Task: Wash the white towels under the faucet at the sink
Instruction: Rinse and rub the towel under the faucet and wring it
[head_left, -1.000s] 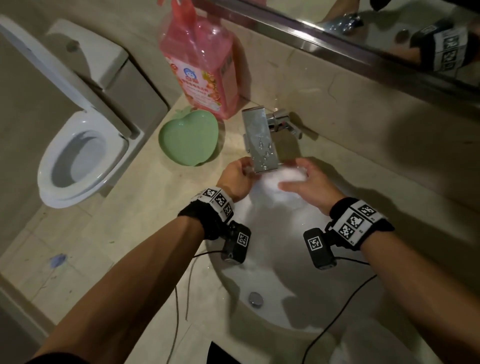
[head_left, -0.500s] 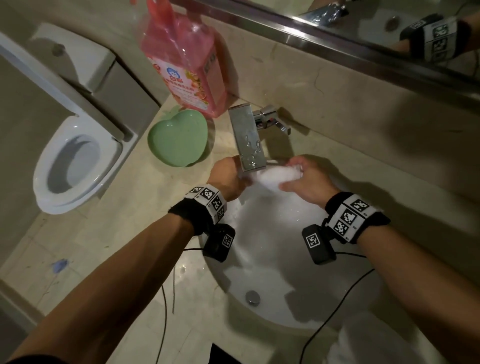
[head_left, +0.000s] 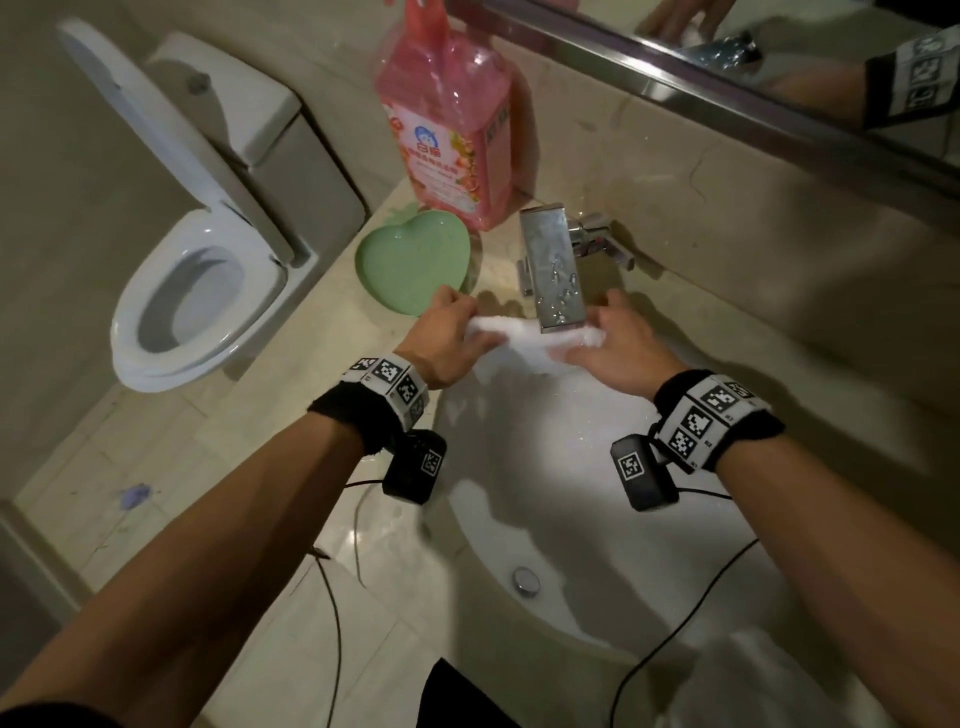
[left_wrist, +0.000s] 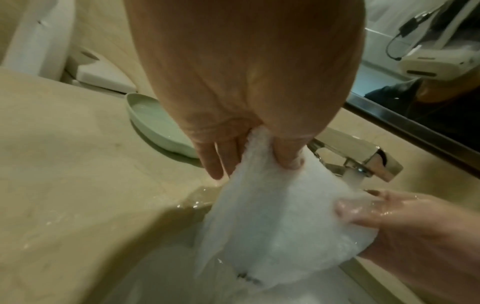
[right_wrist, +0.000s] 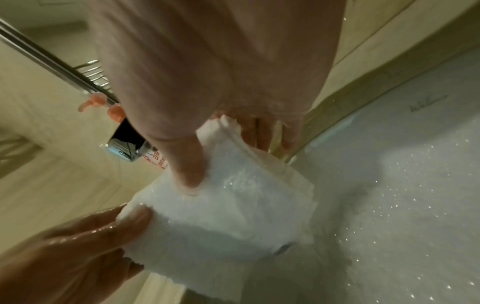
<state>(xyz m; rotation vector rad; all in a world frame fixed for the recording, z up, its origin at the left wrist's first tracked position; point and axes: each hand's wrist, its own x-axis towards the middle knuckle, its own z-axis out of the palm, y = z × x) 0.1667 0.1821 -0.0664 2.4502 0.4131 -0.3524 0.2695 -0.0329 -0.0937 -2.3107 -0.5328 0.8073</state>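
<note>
1. A big pink bottle (head_left: 451, 119) stood at the back of the counter (head_left: 249, 415), near the wall.
2. A green heart-shaped dish (head_left: 410, 262) lay just in front of the bottle, to the left of the faucet (head_left: 553, 270).
3. A toilet (head_left: 208, 270) with its lid up stood to the left of the counter.
4. From the head view, the faucet's flat spout hid the middle of the white towel (head_left: 524, 340).
5. The towel was held over the back of the sink (head_left: 561, 519), right under the spout, with water running onto it.
6. Its long side ran left to right, from one hand to the other.
7. The left hand (head_left: 447, 343) pinched the towel's left end between thumb and fingers.
8. The right hand (head_left: 621, 348) held the right end, thumb pressed on top and fingers underneath.
</note>
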